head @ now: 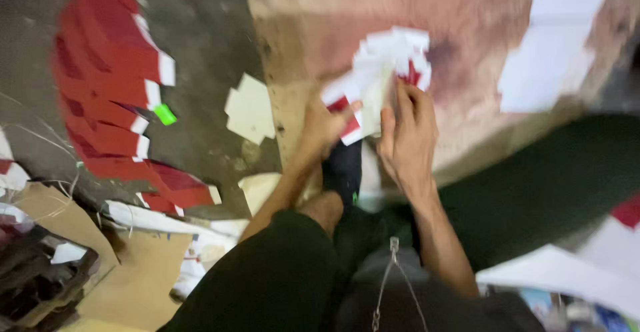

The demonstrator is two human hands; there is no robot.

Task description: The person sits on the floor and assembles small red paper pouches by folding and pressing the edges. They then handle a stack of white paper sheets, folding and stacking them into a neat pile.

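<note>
The head view is blurred by motion. My left hand (pixel 325 127) and my right hand (pixel 407 135) both grip a fanned stack of white and red paper cards (pixel 383 72) over a worn wooden board (pixel 333 25). The left hand holds the stack's lower left corner. My right hand's fingers press on its lower right side. My forearms reach up from my dark-clothed lap.
A long row of overlapping red and white cards (pixel 110 79) lies on the grey floor at left, with a small green piece (pixel 165 114) beside it. Loose white sheets (pixel 250 109) lie nearby. White paper (pixel 553 45) sits at top right, brown cardboard (pixel 133 279) at bottom left.
</note>
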